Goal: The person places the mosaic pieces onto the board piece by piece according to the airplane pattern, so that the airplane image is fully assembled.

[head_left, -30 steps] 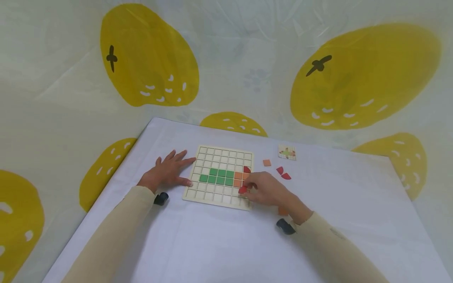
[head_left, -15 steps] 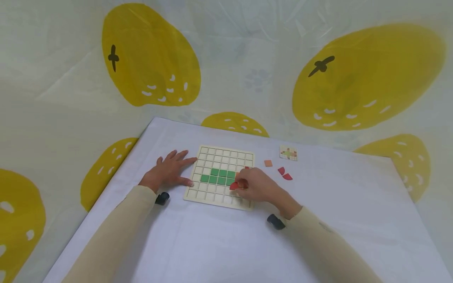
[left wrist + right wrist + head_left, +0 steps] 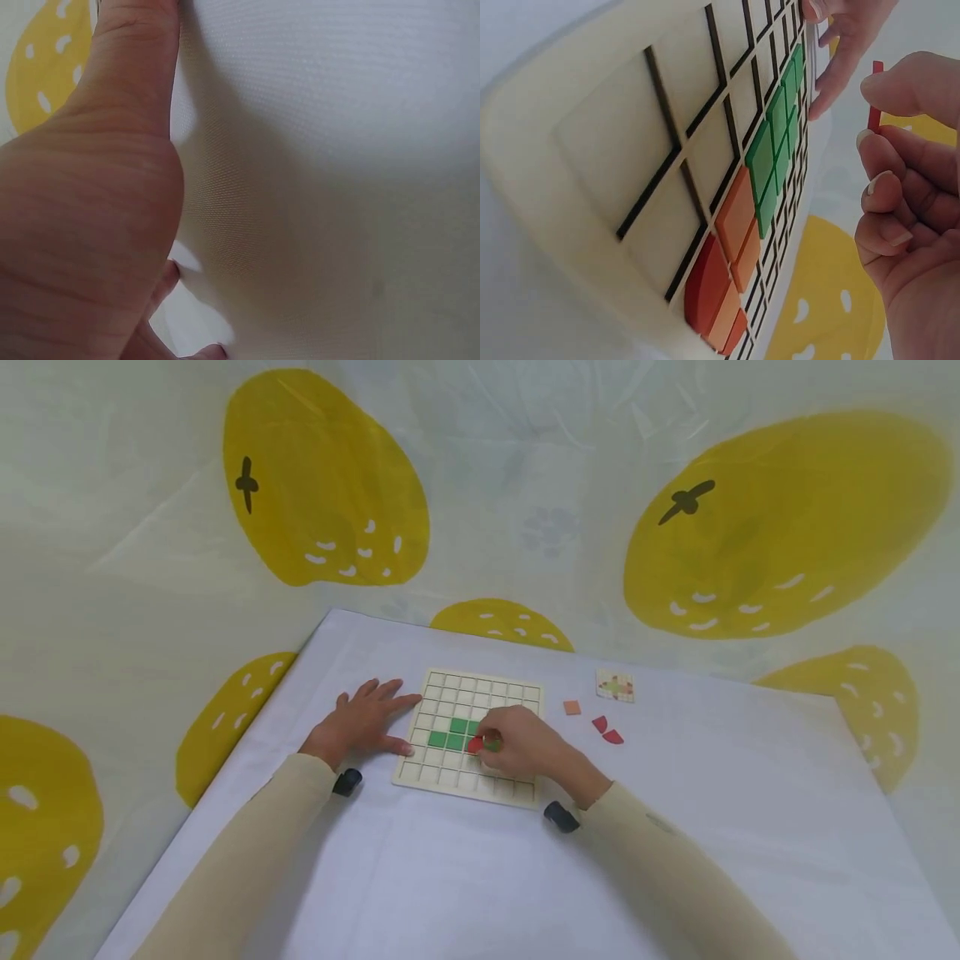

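Note:
A cream grid board [image 3: 431, 777] lies on the white table, with green square tiles [image 3: 455, 742] across its middle rows. In the right wrist view, orange square tiles [image 3: 737, 214] and red pieces [image 3: 707, 281] continue that pattern towards the near edge. My right hand [image 3: 525, 743] pinches a red quarter-circle piece [image 3: 875, 97] between thumb and forefinger, above the green tiles. The head view has this hand covering the board's right part. My left hand [image 3: 363, 722] rests spread at the board's left edge, its forefinger and thumb reaching the rim.
Right of the board lie an orange square tile [image 3: 572, 707] and two red quarter-circle pieces [image 3: 612, 737]. Behind them is a small pattern card [image 3: 615, 686]. A pale curtain with yellow fruit prints [image 3: 326, 485] hangs beyond the table's back edge.
My right hand has moved left across the board with the red quarter-circle piece, from the orange tiles to over the green ones. The left hand has stayed at the board's edge.

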{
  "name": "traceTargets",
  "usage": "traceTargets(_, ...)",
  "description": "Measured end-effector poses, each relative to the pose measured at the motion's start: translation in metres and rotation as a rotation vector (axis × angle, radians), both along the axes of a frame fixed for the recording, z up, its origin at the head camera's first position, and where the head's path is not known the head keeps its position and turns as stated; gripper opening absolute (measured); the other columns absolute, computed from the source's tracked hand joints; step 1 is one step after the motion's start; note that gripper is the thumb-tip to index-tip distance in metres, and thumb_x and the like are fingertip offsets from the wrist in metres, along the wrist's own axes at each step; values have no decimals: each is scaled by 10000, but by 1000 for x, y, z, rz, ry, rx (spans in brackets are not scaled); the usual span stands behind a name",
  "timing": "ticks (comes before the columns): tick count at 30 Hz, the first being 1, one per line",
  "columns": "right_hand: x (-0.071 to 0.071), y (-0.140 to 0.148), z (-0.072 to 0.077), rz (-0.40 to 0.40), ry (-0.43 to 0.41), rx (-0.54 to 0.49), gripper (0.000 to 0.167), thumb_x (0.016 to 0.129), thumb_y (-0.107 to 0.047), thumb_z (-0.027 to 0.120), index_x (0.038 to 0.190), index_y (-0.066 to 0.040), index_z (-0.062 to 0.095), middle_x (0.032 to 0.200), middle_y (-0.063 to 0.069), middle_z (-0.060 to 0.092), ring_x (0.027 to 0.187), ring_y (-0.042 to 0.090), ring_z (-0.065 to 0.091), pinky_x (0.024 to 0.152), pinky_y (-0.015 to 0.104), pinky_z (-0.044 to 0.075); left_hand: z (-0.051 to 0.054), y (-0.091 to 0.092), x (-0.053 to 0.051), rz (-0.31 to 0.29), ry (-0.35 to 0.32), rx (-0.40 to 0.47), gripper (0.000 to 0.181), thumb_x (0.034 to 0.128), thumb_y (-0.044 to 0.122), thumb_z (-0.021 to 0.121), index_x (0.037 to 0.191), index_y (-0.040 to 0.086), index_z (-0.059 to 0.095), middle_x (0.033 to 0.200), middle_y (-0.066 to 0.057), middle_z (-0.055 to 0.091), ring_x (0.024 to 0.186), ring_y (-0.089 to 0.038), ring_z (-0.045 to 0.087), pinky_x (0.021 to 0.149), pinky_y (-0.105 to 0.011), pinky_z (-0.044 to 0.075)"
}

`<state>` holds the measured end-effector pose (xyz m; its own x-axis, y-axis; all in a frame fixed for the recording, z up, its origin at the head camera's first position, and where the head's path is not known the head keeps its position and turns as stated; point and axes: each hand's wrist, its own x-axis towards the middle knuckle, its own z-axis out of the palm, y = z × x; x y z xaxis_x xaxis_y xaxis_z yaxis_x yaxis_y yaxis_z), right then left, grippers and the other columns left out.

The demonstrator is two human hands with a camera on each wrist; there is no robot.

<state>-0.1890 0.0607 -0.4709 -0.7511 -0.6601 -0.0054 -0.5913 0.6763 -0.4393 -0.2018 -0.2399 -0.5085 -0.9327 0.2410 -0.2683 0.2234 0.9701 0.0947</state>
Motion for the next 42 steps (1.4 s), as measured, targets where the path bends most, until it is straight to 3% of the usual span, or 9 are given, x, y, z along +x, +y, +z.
traceTargets(15,-25,-35,-10,47,3,-9,112,904,-213,780,951,-114,759,748,-40,610,769,141,543,706,262,458,5,-1,5,-27,30,-6,993,800,779,696,1634,421,295,1754,-84,218,1587,-475,211,1144,-807,289)
traceTargets(24,-39,-52,-21,31,-10,-2,105,899,-199,738,941,-103,744,743,-25,612,764,156,564,712,261,471,1,0,3,-17,27,-20,1014,784,808,680,1636,428,284,1757,-75,211,1592,-479,201,1146,-809,284)
traceTargets(42,-53,-64,-31,-45,-125,4,235,921,-245,778,1075,-68,766,816,0,679,796,177,597,777,293,513,1,1,2,-14,22,-38,1005,787,799,680,1635,440,278,1758,-63,211,1595,-464,206,1150,-803,289)
